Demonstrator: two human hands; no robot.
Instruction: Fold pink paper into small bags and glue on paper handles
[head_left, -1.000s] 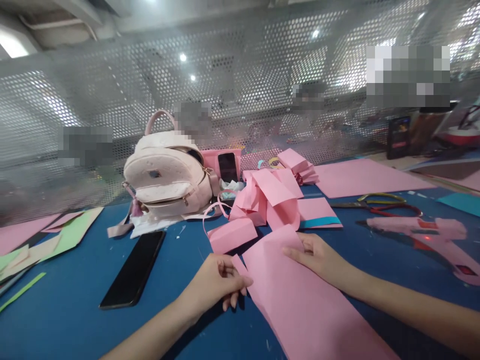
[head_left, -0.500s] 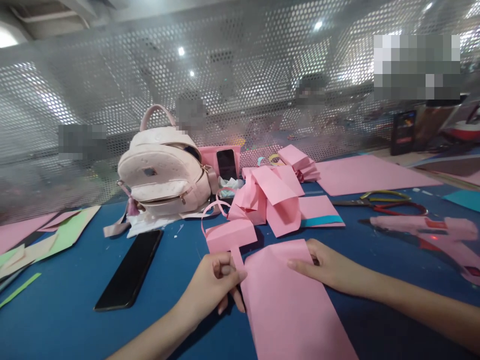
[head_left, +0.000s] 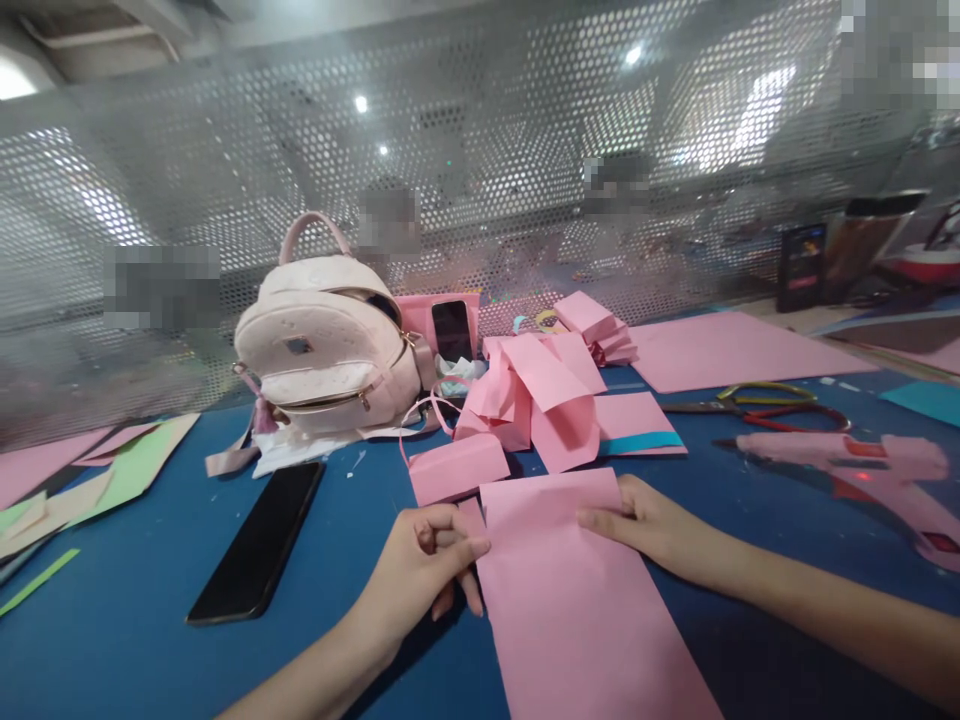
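Note:
A long sheet of pink paper (head_left: 577, 600) lies between my hands and runs out of the bottom of the view. My left hand (head_left: 435, 560) pinches its left edge between thumb and fingers. At the top right of the sheet, my right hand (head_left: 645, 525) grips the edge, thumb on top and fingers underneath. A narrow pink strip (head_left: 472, 515) shows beside my left fingertips, partly hidden by the sheet. Just beyond the sheet lies a folded pink paper piece (head_left: 459, 468), and behind it a heap of folded pink paper (head_left: 551, 395).
A black phone (head_left: 259, 545) lies on the blue table (head_left: 120, 640). A pale pink backpack (head_left: 330, 335) stands at the back, against a perforated metal screen (head_left: 495, 130). On the right are a pink glue gun (head_left: 862, 460) and scissors (head_left: 780, 402). Coloured paper (head_left: 135, 465) lies left.
The top of the pink sheet now lies flatter and straighter, and its upper left corner covers more of the narrow strip. Both hands keep their grip in nearly the same places.

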